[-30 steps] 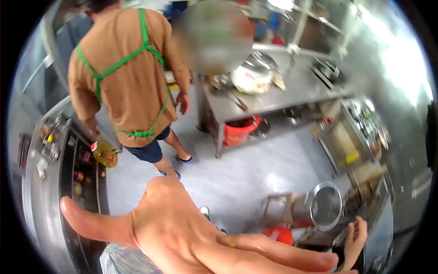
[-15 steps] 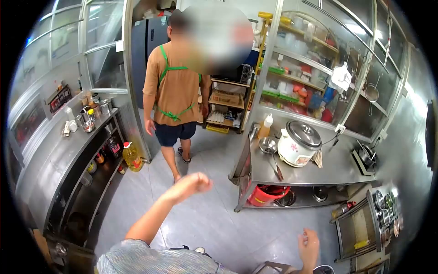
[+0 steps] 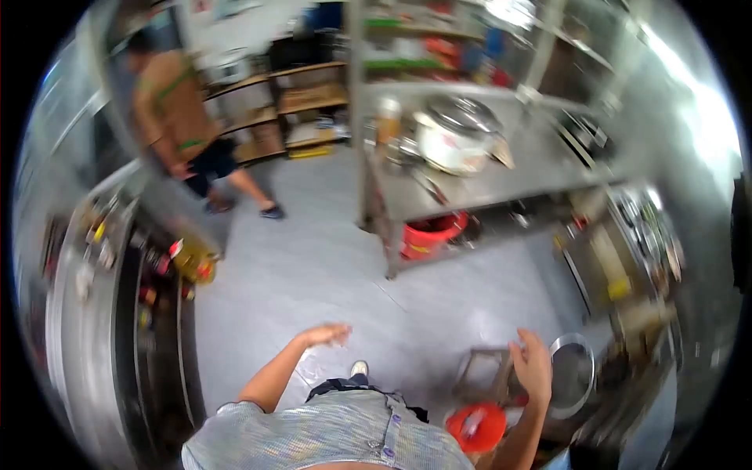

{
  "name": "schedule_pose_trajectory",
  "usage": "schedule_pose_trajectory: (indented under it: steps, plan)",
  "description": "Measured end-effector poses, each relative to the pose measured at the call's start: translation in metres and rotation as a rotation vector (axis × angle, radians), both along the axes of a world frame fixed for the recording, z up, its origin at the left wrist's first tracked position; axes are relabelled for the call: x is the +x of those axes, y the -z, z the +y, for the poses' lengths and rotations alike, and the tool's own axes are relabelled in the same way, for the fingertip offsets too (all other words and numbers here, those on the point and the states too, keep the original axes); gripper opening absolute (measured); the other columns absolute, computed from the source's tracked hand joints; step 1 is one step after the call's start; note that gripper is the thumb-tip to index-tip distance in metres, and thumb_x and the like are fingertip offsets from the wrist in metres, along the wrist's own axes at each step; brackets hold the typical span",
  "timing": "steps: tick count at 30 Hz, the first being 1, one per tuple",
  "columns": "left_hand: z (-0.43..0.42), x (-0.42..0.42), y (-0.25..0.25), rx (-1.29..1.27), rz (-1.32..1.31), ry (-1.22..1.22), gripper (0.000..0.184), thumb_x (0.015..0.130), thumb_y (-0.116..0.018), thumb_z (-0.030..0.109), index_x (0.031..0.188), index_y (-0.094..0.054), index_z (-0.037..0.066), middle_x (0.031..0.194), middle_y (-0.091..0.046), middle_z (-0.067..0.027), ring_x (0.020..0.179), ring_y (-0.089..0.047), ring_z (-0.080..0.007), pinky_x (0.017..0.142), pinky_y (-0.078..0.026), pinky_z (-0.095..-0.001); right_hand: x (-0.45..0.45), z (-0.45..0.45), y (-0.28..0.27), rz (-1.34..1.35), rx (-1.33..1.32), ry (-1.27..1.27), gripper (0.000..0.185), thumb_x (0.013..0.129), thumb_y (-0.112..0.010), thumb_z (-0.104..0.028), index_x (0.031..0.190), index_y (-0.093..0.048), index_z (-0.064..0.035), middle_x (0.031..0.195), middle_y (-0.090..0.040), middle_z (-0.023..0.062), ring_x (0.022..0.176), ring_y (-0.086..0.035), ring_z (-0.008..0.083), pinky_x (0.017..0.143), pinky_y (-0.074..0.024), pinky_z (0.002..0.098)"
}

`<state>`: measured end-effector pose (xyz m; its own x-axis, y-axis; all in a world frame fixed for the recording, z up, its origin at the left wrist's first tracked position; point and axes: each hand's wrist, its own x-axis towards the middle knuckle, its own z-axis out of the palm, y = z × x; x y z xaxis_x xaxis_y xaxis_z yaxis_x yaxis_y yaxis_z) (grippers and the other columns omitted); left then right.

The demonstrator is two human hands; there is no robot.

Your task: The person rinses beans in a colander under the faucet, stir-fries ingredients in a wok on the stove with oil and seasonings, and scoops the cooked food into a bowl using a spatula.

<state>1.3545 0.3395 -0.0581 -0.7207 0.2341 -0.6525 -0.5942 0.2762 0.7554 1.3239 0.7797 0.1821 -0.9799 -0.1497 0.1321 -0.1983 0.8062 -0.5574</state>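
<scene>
My left hand [image 3: 327, 336] hangs in the air over the grey floor, in front of my body, with nothing seen in it; motion smears its fingers. To the right, my right hand [image 3: 533, 363] is raised with fingers apart and holds nothing. It is nearest to a round metal-rimmed bin [image 3: 589, 376] and a low stool [image 3: 479, 371]. Below it on the floor stands a red bucket [image 3: 489, 427] with something pale inside.
A co-worker [image 3: 180, 102] is at the upper left. A steel table [image 3: 423, 200] bears a rice cooker [image 3: 454, 145], with a red tub [image 3: 427, 239] underneath. An oil jug [image 3: 193, 262] stands beside the left counter [image 3: 86, 313]. Shelves [image 3: 313, 98] line the back.
The view has tilted down and swung right. The co-worker has moved away toward the left doorway. Both my hands have shifted, and the stool and red bucket are back in view.
</scene>
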Motion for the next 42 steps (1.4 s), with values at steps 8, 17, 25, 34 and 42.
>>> schedule_pose_trajectory:
  steps: [8, 17, 25, 34, 42]
  plan:
    - [0.152, -0.147, 0.034, -0.155, 0.448, 0.486, 0.045, 0.087, -0.045, 0.038, 0.111, -0.053, 0.001, 0.092, -0.060, -0.0063, 0.078, -0.055, -0.0156, 0.072, -0.043, -0.0282, 0.184, 0.085, -0.038, 0.063, 0.250, 0.624, 0.030, 0.077, -0.059, -0.019, 0.102, -0.054, -0.0031, 0.091, -0.053, 0.0163, 0.085, -0.053, 0.0339, 0.071, -0.0439, 0.0397]
    - [0.398, 0.048, 0.014, 0.009, 0.141, 1.094, 0.043, 0.085, -0.048, 0.038, 0.112, -0.052, 0.005, 0.096, -0.061, -0.0064, 0.080, -0.057, -0.0124, 0.067, -0.041, -0.0261, 0.539, 0.139, -0.117, 0.213, 0.247, 1.583, 0.030, 0.078, -0.060, -0.020, 0.099, -0.057, 0.0015, 0.092, -0.059, 0.0158, 0.082, -0.059, 0.0262, 0.070, -0.0465, 0.0324]
    - [0.543, 0.209, -0.018, 0.225, 0.254, 1.517, 0.036, 0.088, -0.047, 0.026, 0.107, -0.053, -0.004, 0.092, -0.060, -0.0088, 0.082, -0.056, -0.0151, 0.075, -0.044, -0.0262, 0.813, 0.221, -0.058, -0.545, 0.557, 1.947, 0.044, 0.078, -0.053, -0.041, 0.096, -0.059, -0.0016, 0.096, -0.059, 0.0190, 0.087, -0.057, 0.0318, 0.074, -0.0453, 0.0393]
    - [0.664, 0.281, -0.049, 0.304, 0.306, 1.881, 0.029, 0.088, -0.048, 0.023, 0.100, -0.057, -0.002, 0.090, -0.059, -0.0052, 0.085, -0.054, -0.0135, 0.076, -0.042, -0.0258, 0.821, 0.282, 0.001, -0.920, 0.306, 1.833, 0.028, 0.073, -0.055, -0.022, 0.085, -0.058, 0.0029, 0.087, -0.060, 0.0214, 0.083, -0.058, 0.0333, 0.070, -0.0464, 0.0407]
    - [0.773, 0.265, -0.080, 0.286, 0.095, 1.800, 0.032, 0.089, -0.047, 0.024, 0.106, -0.054, -0.002, 0.094, -0.060, -0.0118, 0.090, -0.056, -0.0179, 0.082, -0.043, -0.0284, 0.784, 0.308, -0.103, -0.838, 0.077, 1.420, 0.027, 0.074, -0.057, -0.024, 0.086, -0.058, 0.0003, 0.070, -0.057, 0.0143, 0.064, -0.055, 0.0250, 0.057, -0.0406, 0.0364]
